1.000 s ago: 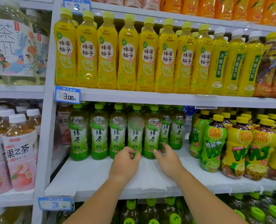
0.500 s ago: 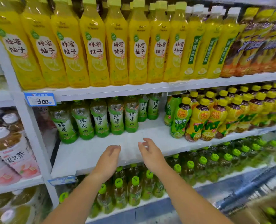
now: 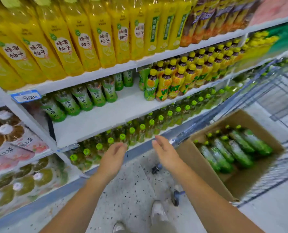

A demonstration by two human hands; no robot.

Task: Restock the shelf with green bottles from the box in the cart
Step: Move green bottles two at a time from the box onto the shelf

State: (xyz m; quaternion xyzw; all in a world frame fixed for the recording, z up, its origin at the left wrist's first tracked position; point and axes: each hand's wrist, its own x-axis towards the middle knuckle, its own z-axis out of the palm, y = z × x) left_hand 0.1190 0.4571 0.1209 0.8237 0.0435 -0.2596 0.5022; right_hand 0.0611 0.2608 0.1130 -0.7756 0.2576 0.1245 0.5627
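The white middle shelf (image 3: 106, 118) crosses the centre of the frame. It has a broad bare strip along its front, and a row of green tea bottles (image 3: 82, 100) stands toward its back at centre left. The wire cart (image 3: 278, 91) takes up the right edge, and the open cardboard box (image 3: 197, 162) sits in it at lower right. The green bottles (image 3: 237, 148) lie on their sides in the box, caps toward the upper left. In the lower centre, over the speckled floor (image 3: 131, 182), the left hand (image 3: 113, 154) and right hand (image 3: 165, 152) hang side by side between shelf and box. Both are empty, fingers loosely extended and palms turned roughly toward each other. The step in hand looks like the reach into the box for the next load. The right hand is nearer the box and should probably lead, closing round a bottle's body just below the cap end, with the left taking a second. The right side is smeared, so it is hard to say whether the bottles lie loose or are wrapped together; test one before lifting. Stand each upright on the bare strip, just in front of the standing row, label outward, without nudging those behind.
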